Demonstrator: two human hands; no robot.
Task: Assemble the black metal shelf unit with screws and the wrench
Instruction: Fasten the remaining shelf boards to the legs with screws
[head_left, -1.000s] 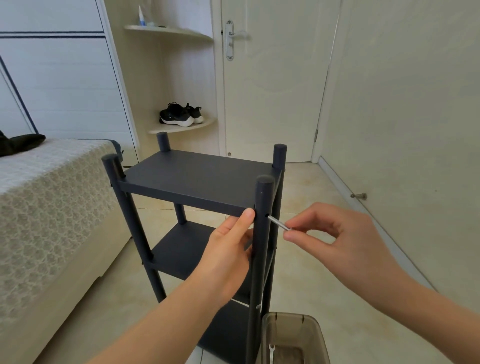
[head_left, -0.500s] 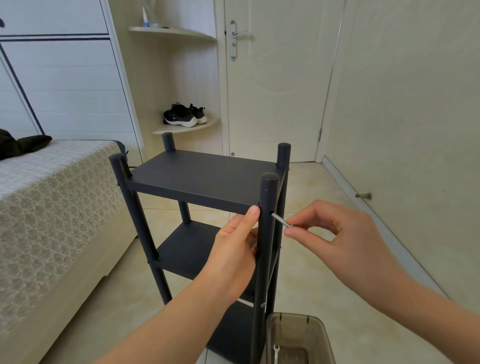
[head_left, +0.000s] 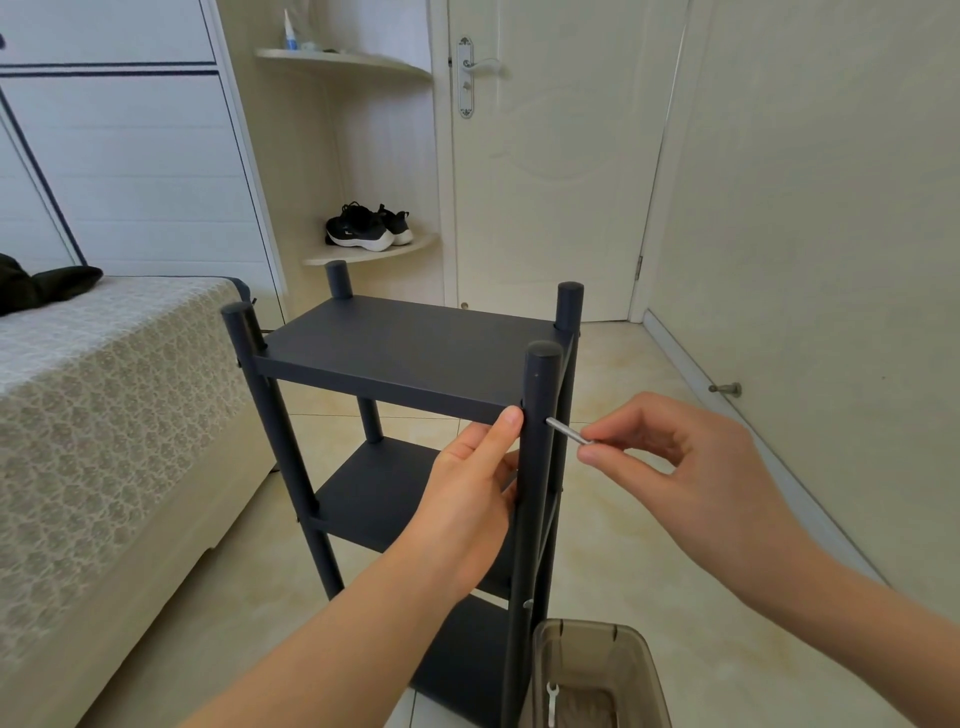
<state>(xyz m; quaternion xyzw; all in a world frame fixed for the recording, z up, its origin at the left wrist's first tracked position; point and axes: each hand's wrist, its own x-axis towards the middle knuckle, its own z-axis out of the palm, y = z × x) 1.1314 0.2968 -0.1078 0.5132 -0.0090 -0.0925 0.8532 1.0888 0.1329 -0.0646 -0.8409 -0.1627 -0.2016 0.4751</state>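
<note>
— What do you count, from the left?
— One bed (head_left: 104, 415), one pair of black shoes (head_left: 369, 228), and one shelf unit (head_left: 405, 353). It stands on the floor beside the bed and has four round posts and three shelves, all dark matte metal.
— And the hands?
— Two. The left hand (head_left: 467, 499) grips the near right post, thumb on the top shelf's edge. One thin silver pin (head_left: 569, 433) touches that post, pinched by the right hand (head_left: 691, 467). One clear box (head_left: 597, 670) stands below.

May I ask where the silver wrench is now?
Head view, right of centre: the right hand pinches the silver wrench, its tip at the near right post.
</note>
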